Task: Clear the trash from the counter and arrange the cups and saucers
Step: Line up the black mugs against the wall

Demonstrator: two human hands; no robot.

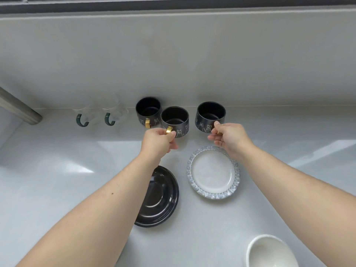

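Note:
Three black cups with white cat drawings and gold handles stand near the back wall. My left hand [159, 140] pinches the gold handle of the middle black cup [175, 120]. My right hand [228, 138] grips the handle of the right black cup [211, 116]. The third black cup [148, 110] stands untouched at the left, close against the middle one. Two clear glass cups with green handles [82, 112] [114, 111] stand further left. A stack of black saucers [159, 197] lies partly under my left forearm. A white saucer with a textured rim [212, 173] lies under my right wrist.
A white bowl [269, 251] sits at the bottom right near the counter's front. A grey metal bar [19, 109] juts in from the left edge. The pale counter [57, 180] meets the back wall just behind the cups.

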